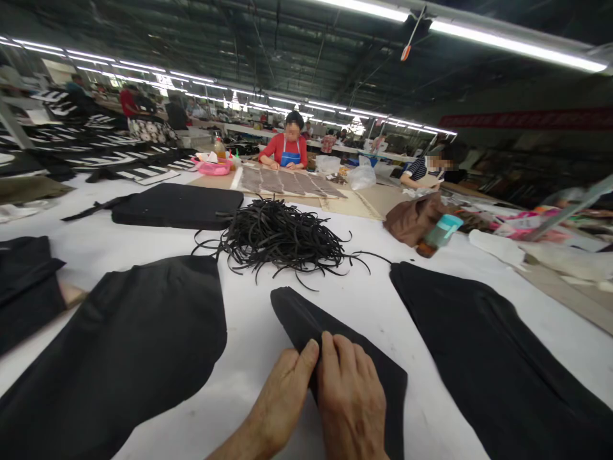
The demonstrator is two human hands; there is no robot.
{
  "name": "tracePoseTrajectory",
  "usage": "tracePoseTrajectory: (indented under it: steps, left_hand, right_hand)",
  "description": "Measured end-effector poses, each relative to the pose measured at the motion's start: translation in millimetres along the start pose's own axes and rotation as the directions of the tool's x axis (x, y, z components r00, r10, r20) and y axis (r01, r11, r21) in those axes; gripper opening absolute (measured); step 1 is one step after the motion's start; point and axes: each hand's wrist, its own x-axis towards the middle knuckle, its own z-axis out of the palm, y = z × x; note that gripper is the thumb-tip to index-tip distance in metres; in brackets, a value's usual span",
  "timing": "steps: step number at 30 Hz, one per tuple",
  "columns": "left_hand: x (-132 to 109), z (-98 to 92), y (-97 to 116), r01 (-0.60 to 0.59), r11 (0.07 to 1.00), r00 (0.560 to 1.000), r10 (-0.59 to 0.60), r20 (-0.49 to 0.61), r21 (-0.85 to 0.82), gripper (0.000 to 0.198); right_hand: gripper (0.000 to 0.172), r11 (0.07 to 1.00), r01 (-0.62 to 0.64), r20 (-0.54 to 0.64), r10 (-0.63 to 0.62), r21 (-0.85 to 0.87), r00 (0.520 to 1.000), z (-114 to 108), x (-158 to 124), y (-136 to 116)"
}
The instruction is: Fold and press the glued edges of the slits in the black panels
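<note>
A black, leather-like cut panel (pixel 330 319) lies at a slant on the white table in front of me. My left hand (pixel 285 399) is closed at the panel's near left edge, its thumb pressed on that edge. Close against it, my right hand (pixel 352 393) bends its fingers over the same edge, thumb hidden. Both hands grip the panel where they meet, and the edge looks turned up there. Beyond the panel sits a tangled heap of thin black strips (pixel 287 239).
Black panel stacks lie left (pixel 158 332) and right (pixel 479 345). Behind are a dark padded slab (pixel 177 206), a pink basket (pixel 213 166), brown cloth (pixel 407 220) and a bottle with a turquoise lid (pixel 438 235). Two co-workers (pixel 287 153) (pixel 426 172) sit across the table.
</note>
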Motion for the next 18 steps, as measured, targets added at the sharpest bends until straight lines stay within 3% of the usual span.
tracePoseTrajectory:
  steps: [4,7,10,12,15,16,18]
  left_hand:
    - [-0.2,1.4,-2.1,-0.020,0.997,1.000,0.021,-0.011,0.069,0.056]
    - [-1.4,-7.2,-2.6,-0.037,0.980,0.999,0.040,-0.011,0.197,0.052]
    - [-3.5,-25.5,-1.6,-0.017,0.955,1.000,0.023,-0.015,0.296,0.050]
    - [-4.5,-39.1,2.1,-0.001,0.949,1.000,0.003,-0.007,0.316,0.047]
    - [-4.4,-52.1,12.7,-0.072,0.964,0.995,0.050,0.092,0.258,0.038]
    - [-4.0,-53.5,16.6,-0.115,0.970,0.988,0.090,0.125,0.215,0.034]
    - [-2.8,-52.7,22.1,-0.191,0.974,0.974,0.171,0.149,0.126,0.029]
  right_hand:
    - [0.022,0.999,-0.041,0.062,0.040,0.007,0.997,-0.1,3.0,1.5]
    - [0.019,0.990,-0.139,0.166,0.143,-0.035,0.976,-4.0,10.4,13.8]
    - [0.015,0.944,-0.292,0.263,0.323,-0.151,0.909,-9.1,18.7,34.0]
    - [0.013,0.905,-0.385,0.349,0.425,-0.181,0.835,-10.5,22.0,45.2]
    - [0.013,0.874,-0.470,0.449,0.471,-0.123,0.759,-6.3,20.7,49.3]
    - [0.015,0.873,-0.480,0.449,0.463,-0.084,0.764,-3.4,18.7,47.2]
    - [0.020,0.885,-0.466,0.385,0.425,0.013,0.819,3.4,13.6,39.8]
